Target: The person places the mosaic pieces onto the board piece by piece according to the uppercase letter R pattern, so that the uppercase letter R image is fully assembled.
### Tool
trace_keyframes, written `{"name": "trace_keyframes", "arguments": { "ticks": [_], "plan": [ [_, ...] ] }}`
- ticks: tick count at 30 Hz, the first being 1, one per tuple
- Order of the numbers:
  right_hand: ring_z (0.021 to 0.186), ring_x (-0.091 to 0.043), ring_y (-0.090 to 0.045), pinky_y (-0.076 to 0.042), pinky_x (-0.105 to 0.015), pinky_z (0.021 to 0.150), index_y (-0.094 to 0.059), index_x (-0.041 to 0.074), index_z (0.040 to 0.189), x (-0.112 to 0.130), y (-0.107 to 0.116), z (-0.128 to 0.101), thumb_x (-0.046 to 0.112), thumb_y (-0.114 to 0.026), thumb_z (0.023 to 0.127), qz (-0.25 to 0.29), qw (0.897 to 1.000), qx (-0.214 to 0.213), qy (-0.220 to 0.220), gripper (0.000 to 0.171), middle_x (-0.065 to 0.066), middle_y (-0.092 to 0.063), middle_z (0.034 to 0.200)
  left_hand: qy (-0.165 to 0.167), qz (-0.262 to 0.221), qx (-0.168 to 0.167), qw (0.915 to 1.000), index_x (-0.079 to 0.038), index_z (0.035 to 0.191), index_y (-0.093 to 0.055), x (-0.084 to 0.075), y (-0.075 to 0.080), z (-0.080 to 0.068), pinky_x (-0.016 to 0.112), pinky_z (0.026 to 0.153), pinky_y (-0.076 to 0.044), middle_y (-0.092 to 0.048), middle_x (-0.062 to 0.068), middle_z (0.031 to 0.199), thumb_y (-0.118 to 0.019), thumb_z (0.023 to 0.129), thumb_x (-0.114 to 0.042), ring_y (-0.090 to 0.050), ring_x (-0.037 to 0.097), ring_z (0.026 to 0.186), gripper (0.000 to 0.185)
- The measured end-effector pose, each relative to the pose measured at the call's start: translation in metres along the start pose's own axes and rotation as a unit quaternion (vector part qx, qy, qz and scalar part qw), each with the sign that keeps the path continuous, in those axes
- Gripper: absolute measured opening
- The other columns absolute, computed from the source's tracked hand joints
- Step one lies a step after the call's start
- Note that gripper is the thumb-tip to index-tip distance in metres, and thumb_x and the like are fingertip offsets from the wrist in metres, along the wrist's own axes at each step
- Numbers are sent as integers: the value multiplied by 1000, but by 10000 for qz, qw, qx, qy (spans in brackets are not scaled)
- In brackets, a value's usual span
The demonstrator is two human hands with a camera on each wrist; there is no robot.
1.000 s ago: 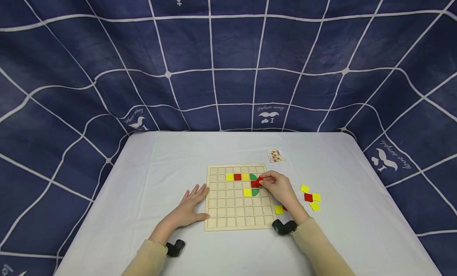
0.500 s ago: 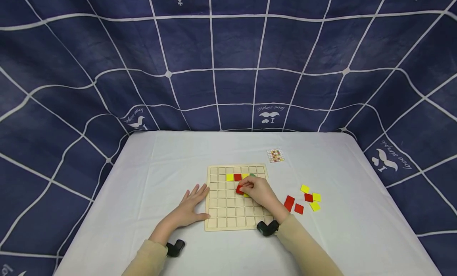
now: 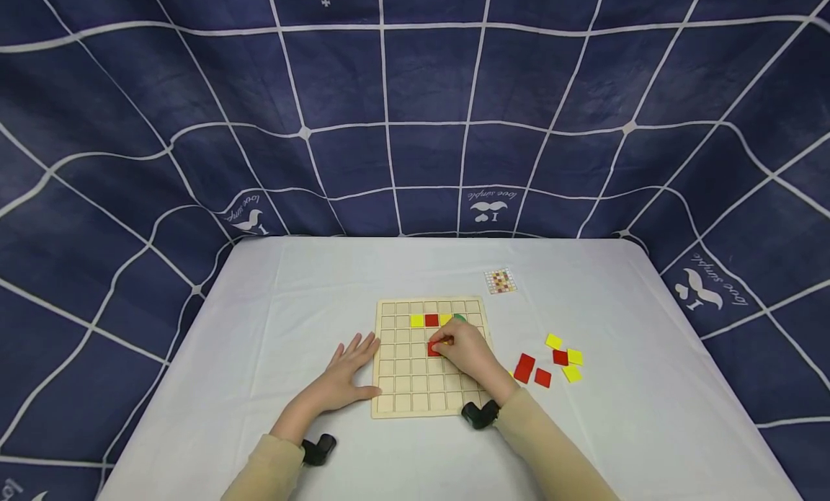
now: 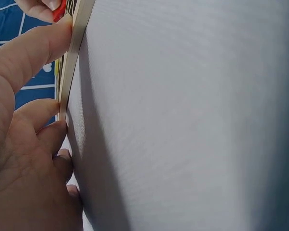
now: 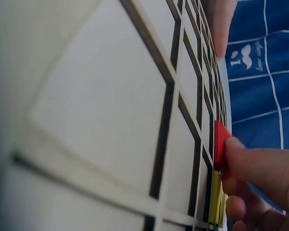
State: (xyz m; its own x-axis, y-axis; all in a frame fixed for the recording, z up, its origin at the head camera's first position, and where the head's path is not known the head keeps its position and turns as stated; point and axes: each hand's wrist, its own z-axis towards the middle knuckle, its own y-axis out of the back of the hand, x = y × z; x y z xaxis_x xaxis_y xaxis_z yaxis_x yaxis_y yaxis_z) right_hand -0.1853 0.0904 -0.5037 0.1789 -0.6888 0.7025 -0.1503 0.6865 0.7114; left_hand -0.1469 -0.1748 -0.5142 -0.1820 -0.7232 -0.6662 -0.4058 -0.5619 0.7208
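Note:
A light wooden grid board (image 3: 402, 386) lies on the white table. At its left edge my left hand (image 3: 344, 378) is spread, thumb and fingertips touching the rim; the left wrist view shows those fingers (image 4: 53, 38) against the board's side. My right hand (image 3: 470, 353) pinches a red square tile (image 3: 432, 349) between thumb and fingers, at a cell near the board's middle. Seen from the right wrist, this red tile (image 5: 219, 144) tilts slightly beside a yellow tile (image 5: 215, 197). Yellow (image 3: 417, 321) and red (image 3: 431, 320) tiles fill cells in an upper row, with a green piece (image 3: 459, 317) partly hidden by my right hand.
Right of the board lie loose red tiles (image 3: 542, 378) and several more red and yellow tiles (image 3: 574, 357). A small printed pattern card (image 3: 500, 280) sits behind the board's right corner. A blue checked cloth (image 3: 428, 162) hangs behind the table.
My right hand has moved left across the board with the red tile and lowered it to the cell left of a yellow tile. My left hand has stayed in place.

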Motion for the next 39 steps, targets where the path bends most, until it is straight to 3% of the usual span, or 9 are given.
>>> {"name": "trace_keyframes", "arguments": {
  "ticks": [7, 14, 18, 23, 31, 39],
  "plan": [
    [81, -10, -52, -46, -24, 71, -78, 14, 92, 2, -1, 0, 12, -78, 83, -268, 9996, -60, 64, 9, 3, -63, 90, -33, 12, -8, 10000, -6, 154, -31, 1, 2, 0, 57, 123, 2, -20, 11, 164, -80, 81, -29, -3, 34, 154, 91],
    [73, -13, -52, -44, -23, 64, -76, 12, 100, 1, 24, -6, 15, -74, 88, 611, 9967, -156, -511, 12, 1, -65, 89, -47, 9, 4, 10000, -6, 154, -31, 1, 3, 0, 57, 123, 2, -20, 11, 164, -80, 81, -29, -3, 35, 154, 91],
    [79, -15, -58, -47, -25, 68, -74, 12, 108, -9, 46, -8, 19, -70, 92, 1067, 9897, -146, -943, 19, -2, -70, 95, -53, 17, 9, 10000, -5, 154, -31, 1, 3, 0, 57, 123, 2, -20, 11, 164, -80, 81, -30, -3, 35, 154, 91],
    [89, -19, -63, -51, -25, 74, -72, 11, 114, -31, 70, -13, 22, -67, 94, 958, 9873, -328, -1227, 24, -5, -71, 104, -63, -29, 39, 10000, -6, 154, -30, 1, 2, -1, 57, 123, 3, -20, 11, 164, -79, 81, -30, -3, 35, 154, 91],
    [95, -26, -65, -51, -20, 73, -66, 4, 122, -75, 108, -32, 20, -62, 96, 790, 9799, -659, -1706, 30, -16, -69, 110, -103, -56, 45, 9999, -6, 154, -30, 3, 1, 0, 57, 123, 3, -19, 11, 164, -79, 82, -30, -3, 35, 154, 90],
    [92, -24, -64, -51, -18, 72, -63, 1, 124, -111, 131, -46, 20, -61, 97, 387, 9749, -698, -2079, 33, -19, -68, 113, -99, -34, 29, 9999, -6, 154, -30, 3, 1, 1, 57, 123, 3, -19, 11, 164, -79, 82, -30, -3, 35, 154, 91]
  ]
}}
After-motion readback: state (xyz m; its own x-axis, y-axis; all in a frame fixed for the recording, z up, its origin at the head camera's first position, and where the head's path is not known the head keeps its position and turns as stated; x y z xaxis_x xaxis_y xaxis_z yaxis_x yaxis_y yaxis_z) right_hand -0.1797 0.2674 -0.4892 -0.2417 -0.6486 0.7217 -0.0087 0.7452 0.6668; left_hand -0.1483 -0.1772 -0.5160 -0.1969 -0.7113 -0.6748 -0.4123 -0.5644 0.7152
